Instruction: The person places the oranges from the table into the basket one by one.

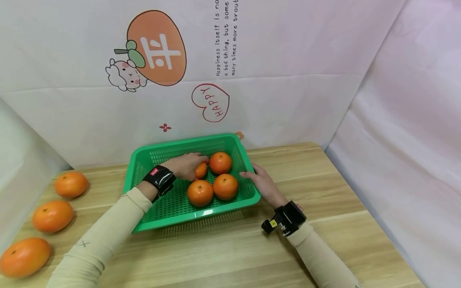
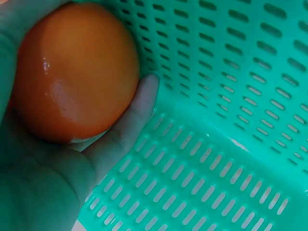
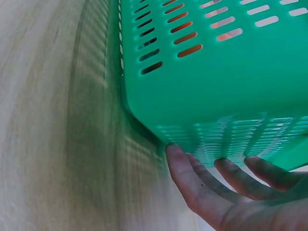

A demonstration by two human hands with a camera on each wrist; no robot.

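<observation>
Inside a green plastic basket (image 1: pixel 169 222), my left hand (image 1: pixel 185 166) grips an orange (image 2: pixel 77 72). In the left wrist view, thumb and fingers wrap around the fruit close to the slotted basket wall. Three more oranges, among them a front one (image 1: pixel 200 193), lie to the right of that hand in the basket. My right hand (image 1: pixel 265 185) holds the basket's right side, its thumb over the rim. The right wrist view shows the fingertips (image 3: pixel 175 156) of this hand against the outer slotted wall, low near the table.
Three other oranges stand in a row at the table's left side, the middle one (image 1: pixel 53 216) between the others. The wooden table (image 1: pixel 216 256) ends at the back against a white printed cloth (image 1: pixel 288 60). More white cloth hangs on the right.
</observation>
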